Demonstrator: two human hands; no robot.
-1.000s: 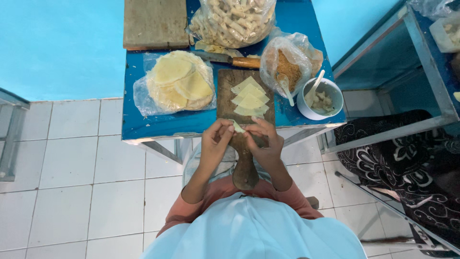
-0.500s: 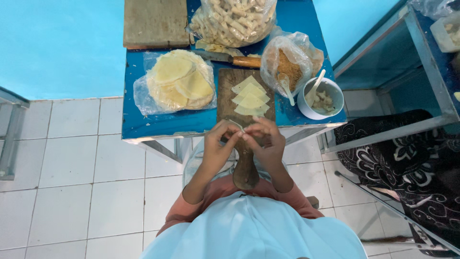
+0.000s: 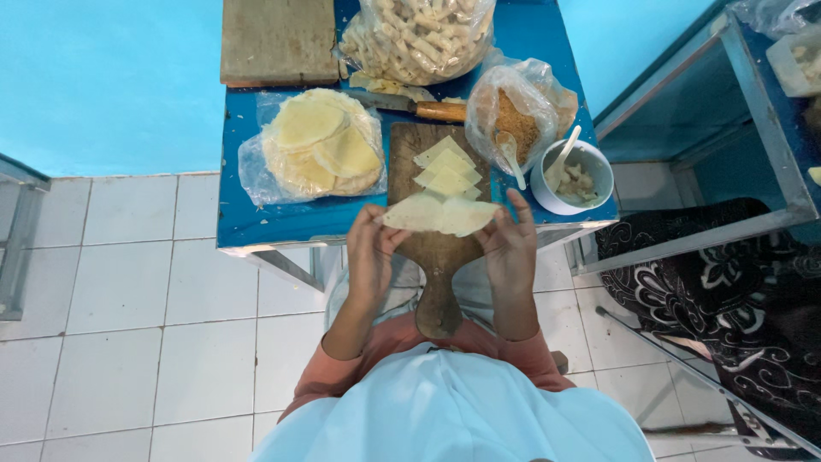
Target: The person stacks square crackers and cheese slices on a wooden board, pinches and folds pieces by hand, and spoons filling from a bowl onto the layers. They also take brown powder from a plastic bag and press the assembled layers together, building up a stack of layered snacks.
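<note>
A thin pale dough sheet (image 3: 440, 214) is being held stretched between the left hand (image 3: 369, 254) and right hand (image 3: 510, 248) — fingers pinched on its two ends — just above the wooden paddle board (image 3: 438, 257) at the blue counter (image 3: 256, 224) edge. Its long axis is lying left-to-right. Judged as the unfolding step; careful, even tension is being called for.

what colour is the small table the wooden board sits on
Bright blue table, seen in the head view, under the wooden board.
</note>
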